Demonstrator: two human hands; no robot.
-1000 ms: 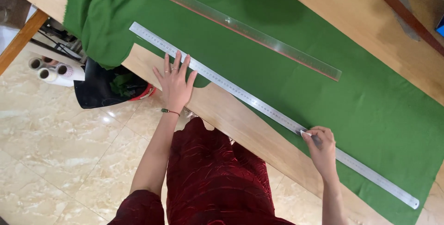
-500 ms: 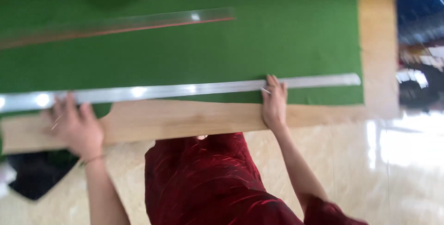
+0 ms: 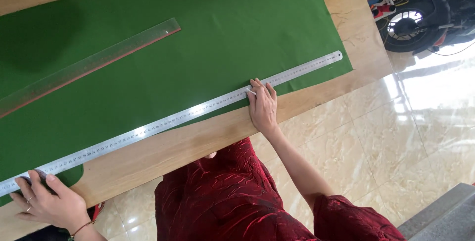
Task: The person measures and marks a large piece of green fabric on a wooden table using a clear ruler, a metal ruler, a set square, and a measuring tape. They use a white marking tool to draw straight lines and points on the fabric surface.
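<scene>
A long steel ruler [image 3: 173, 120] lies slantwise across the frame, from the lower left edge up to the right of centre, resting along the near edge of a green cloth [image 3: 208, 38] spread on the wooden counter [image 3: 198, 144]. The left hand [image 3: 47, 204], at the lower left, presses down on the ruler's end with the fingers spread flat over it; its grip is not closed round anything. The right hand [image 3: 262, 107], just right of centre, rests against the ruler's near edge with the fingertips pinching a small white piece, probably chalk [image 3: 251, 92], touching the metal.

The ruler looks thin, stiff along its length yet likely to flex and slide on the cloth, being smooth metal; it seems best held by flat pressure from above at two well-separated spots, as here. The cloth looks soft and light and would likely drag or wrinkle if the ruler shifts.

A second, clear plastic ruler [image 3: 89, 65] lies on the cloth in the upper left, well apart from both hands. A scooter wheel [image 3: 410, 25] shows at the upper right, above the tiled floor [image 3: 396, 137].
</scene>
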